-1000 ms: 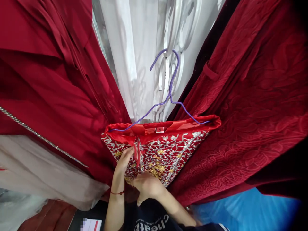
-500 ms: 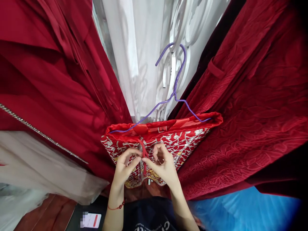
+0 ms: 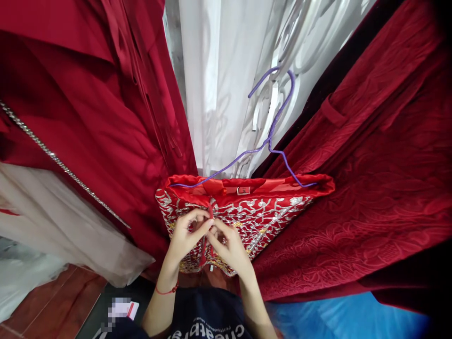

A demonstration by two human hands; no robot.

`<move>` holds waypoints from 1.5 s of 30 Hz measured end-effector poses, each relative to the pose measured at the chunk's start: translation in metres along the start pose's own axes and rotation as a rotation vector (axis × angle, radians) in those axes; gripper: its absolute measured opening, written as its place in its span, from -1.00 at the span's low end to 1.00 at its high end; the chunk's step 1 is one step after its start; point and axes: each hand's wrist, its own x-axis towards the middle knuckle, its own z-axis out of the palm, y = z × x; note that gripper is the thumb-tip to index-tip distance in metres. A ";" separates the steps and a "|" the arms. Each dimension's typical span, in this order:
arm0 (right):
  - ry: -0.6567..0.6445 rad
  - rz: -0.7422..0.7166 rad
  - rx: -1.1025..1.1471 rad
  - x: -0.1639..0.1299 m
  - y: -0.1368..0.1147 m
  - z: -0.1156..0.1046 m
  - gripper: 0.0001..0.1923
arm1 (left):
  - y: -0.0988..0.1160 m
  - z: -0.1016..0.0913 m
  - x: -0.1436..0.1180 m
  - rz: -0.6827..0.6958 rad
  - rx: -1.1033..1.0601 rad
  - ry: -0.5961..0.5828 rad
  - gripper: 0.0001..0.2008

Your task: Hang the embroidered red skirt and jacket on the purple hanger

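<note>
A red embroidered garment (image 3: pixel 268 212) with silver and gold scrollwork hangs from a purple wire hanger (image 3: pixel 270 141). Its satin waistband (image 3: pixel 233 183) is at the top, with a small label inside. At the front, a thin red ribbon (image 3: pixel 211 209) comes down from the band. My left hand (image 3: pixel 189 230) pinches this ribbon between thumb and index finger. Closed against it from the other side, my right hand (image 3: pixel 229 245) has its fingertips at the same spot on the ribbon. Ribbon tails dangle below my fingers, and the exact loop is hidden by them.
Dark red clothes (image 3: pixel 106 103) hang at left, one with a sparkling trim (image 3: pixel 63 165). Textured red fabric (image 3: pixel 370 188) hangs at right above blue cloth (image 3: pixel 346 315). White hangers (image 3: pixel 300 37) and a white curtain (image 3: pixel 229 70) are behind. A partly blurred phone-like item (image 3: pixel 122 308) lies lower left.
My right hand's fingers, raised and curled before, have come down and closed in beside my left hand at the ribbon. The view has shifted slightly.
</note>
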 end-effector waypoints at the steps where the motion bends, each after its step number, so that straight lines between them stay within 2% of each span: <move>1: 0.031 0.000 -0.012 -0.001 -0.001 0.002 -0.77 | 0.000 0.002 0.002 -0.006 -0.020 -0.022 -0.86; 5: 0.124 0.035 0.007 -0.006 0.001 0.001 -0.77 | -0.002 0.010 0.005 0.020 -0.066 -0.027 -0.82; 7: 0.182 0.075 0.051 -0.009 0.006 -0.002 -0.77 | -0.007 0.013 0.004 0.059 -0.006 0.108 -0.83; 10: 0.290 0.092 0.043 -0.008 0.014 -0.001 -0.74 | -0.017 0.012 0.001 0.132 0.097 0.415 -0.85; 12: 0.274 0.072 0.002 -0.004 0.018 0.006 -0.74 | -0.021 0.010 0.000 0.150 0.119 0.481 -0.85; 15: 0.228 0.058 -0.076 0.001 0.020 0.022 -0.78 | -0.022 0.005 -0.001 0.116 0.152 0.391 -0.86; 18: 0.273 0.050 -0.140 0.000 0.015 0.033 -0.82 | -0.018 -0.002 -0.003 0.035 0.205 0.342 -0.84; 20: 0.172 0.005 -0.145 -0.005 0.009 0.034 -0.79 | -0.014 -0.007 -0.006 -0.005 0.205 0.289 -0.83; 23: -0.047 -0.056 -0.285 -0.015 0.004 0.034 -0.74 | -0.007 -0.014 -0.012 -0.005 0.143 0.048 -0.78; 25: -0.063 -0.035 -0.484 -0.021 0.006 0.039 -0.75 | -0.003 -0.015 -0.017 0.056 0.120 -0.096 -0.78; 28: -0.012 0.059 -0.615 -0.026 0.018 0.053 -0.78 | 0.001 -0.012 -0.026 0.121 0.093 -0.161 -0.83; 30: 0.021 0.093 -0.493 -0.027 0.028 0.060 -0.79 | 0.003 -0.010 -0.032 0.088 0.056 -0.150 -0.83; 33: 0.129 0.059 -0.206 -0.028 0.033 0.064 -0.75 | 0.003 -0.011 -0.039 -0.003 0.032 -0.105 -0.82; 35: 0.278 0.036 -0.064 -0.033 0.028 0.065 -0.64 | 0.002 -0.015 -0.044 -0.070 0.038 -0.082 -0.81; 38: 0.629 -0.011 0.057 -0.048 0.009 0.072 -0.63 | 0.001 -0.019 -0.051 -0.151 0.049 -0.041 -0.76; 40: 0.827 -0.124 0.049 -0.059 -0.006 0.081 -0.61 | 0.001 -0.018 -0.054 -0.165 0.037 -0.033 -0.74; 41: 0.886 -0.196 0.014 -0.063 -0.013 0.085 -0.58 | 0.001 -0.016 -0.056 -0.164 0.026 -0.039 -0.74; 43: 0.884 -0.341 -0.120 -0.067 -0.022 0.089 -0.54 | 0.002 -0.012 -0.057 -0.158 0.004 -0.061 -0.76; 45: 0.746 -0.454 -0.299 -0.066 -0.024 0.087 -0.50 | 0.003 -0.009 -0.058 -0.132 -0.012 -0.084 -0.77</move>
